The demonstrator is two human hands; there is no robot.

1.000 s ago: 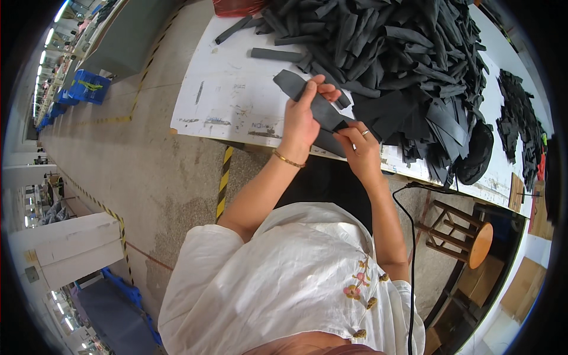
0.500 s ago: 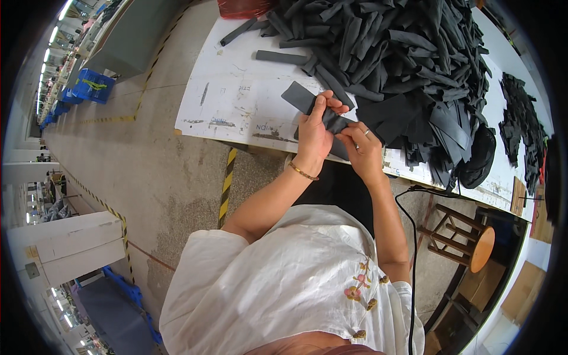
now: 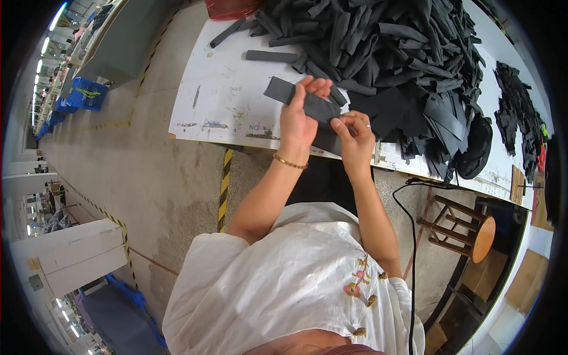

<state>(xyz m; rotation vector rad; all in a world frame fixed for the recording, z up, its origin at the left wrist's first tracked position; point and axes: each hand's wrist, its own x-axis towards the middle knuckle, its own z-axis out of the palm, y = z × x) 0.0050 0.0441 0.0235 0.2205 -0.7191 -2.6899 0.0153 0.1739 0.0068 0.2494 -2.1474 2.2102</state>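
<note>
- Currently, left hand [image 3: 297,121] clamped on dark grey fabric strip [image 3: 321,109], thumb on top, fingers behind.
- Right hand [image 3: 357,139]: thumb and fingertips pinched together on strip's right end.
- Strip held slanting between both hands, above near edge of white table [image 3: 219,77], free end pointing up-left.
- Big pile of dark strips [image 3: 378,50] beyond hands.
- Red bundle [image 3: 232,8] at far edge; wooden stool [image 3: 483,239] right.

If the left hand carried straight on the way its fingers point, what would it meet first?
Beyond its strip, the left hand would probably meet the dark pile first; the hand's height above the table is hard to judge.
</note>
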